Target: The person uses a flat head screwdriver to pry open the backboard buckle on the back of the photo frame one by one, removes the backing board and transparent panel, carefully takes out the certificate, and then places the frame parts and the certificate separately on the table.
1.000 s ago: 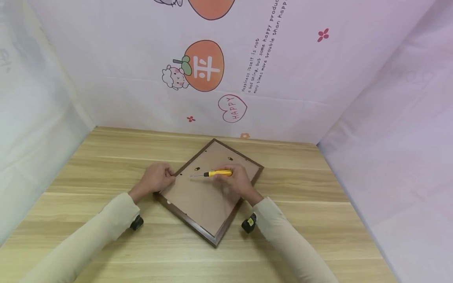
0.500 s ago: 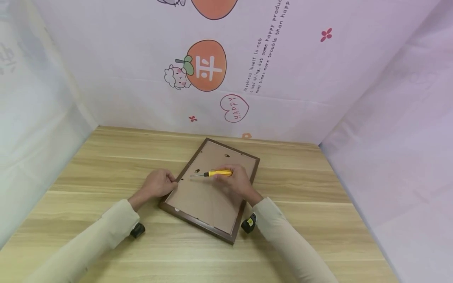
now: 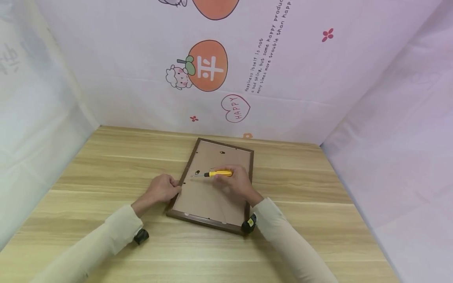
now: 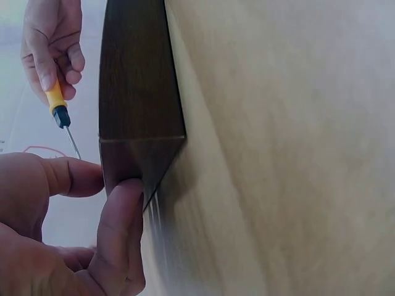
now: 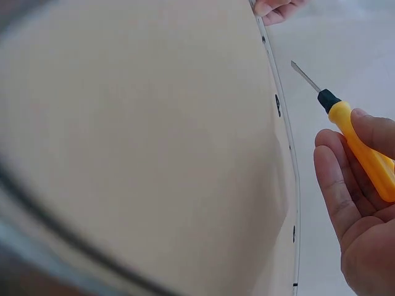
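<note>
Two hands worked one picture frame [image 3: 214, 184], lying face down on the table [image 3: 106, 165]. Nearest: left hand [image 3: 161, 188], fingers pinching the frame's left edge, forearm angled inward. Beyond: right hand [image 3: 237, 181], fingers curled round a yellow screwdriver [image 3: 216, 173], blade level above the backing board, pointing left toward a retaining tab. Advice: steady the frame firmly; seat the blade squarely before prying.

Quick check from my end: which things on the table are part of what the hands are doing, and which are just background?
In use:
picture frame, face down, gripped at its edge by the left hand
yellow screwdriver, held by the right hand

Background:
wooden table
printed backdrop cloth
</note>
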`<state>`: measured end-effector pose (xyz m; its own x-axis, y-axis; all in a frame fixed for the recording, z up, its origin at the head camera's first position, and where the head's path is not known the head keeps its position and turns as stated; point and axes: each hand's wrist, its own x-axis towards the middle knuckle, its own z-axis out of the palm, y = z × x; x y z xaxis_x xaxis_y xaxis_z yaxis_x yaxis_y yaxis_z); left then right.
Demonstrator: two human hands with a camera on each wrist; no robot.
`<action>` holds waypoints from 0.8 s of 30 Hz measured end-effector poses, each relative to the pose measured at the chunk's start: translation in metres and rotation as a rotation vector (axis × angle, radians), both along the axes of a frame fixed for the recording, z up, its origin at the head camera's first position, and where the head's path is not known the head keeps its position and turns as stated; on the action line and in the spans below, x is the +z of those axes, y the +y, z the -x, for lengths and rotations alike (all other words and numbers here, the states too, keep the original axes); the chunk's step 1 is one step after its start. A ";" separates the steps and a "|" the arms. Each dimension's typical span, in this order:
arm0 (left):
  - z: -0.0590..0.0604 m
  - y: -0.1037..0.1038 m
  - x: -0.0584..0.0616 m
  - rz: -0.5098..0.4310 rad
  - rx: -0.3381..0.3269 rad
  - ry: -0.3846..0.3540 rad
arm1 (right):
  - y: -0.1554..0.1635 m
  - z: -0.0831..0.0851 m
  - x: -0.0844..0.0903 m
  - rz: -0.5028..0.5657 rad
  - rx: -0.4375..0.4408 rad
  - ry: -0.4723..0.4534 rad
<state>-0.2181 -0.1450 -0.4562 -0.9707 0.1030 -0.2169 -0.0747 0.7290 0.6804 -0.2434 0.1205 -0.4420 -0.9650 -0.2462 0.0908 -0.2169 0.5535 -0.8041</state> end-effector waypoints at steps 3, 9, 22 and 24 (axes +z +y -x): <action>-0.003 0.002 0.000 -0.016 0.007 -0.034 | 0.000 0.000 -0.001 -0.004 0.002 0.001; -0.010 0.006 0.002 -0.084 0.024 -0.080 | -0.001 0.000 -0.003 0.009 0.012 0.011; 0.019 0.000 0.003 -0.167 -0.085 -0.231 | -0.004 0.000 -0.005 0.021 0.055 0.001; 0.027 -0.001 0.004 -0.175 -0.075 -0.256 | -0.005 0.000 -0.005 0.010 0.051 0.000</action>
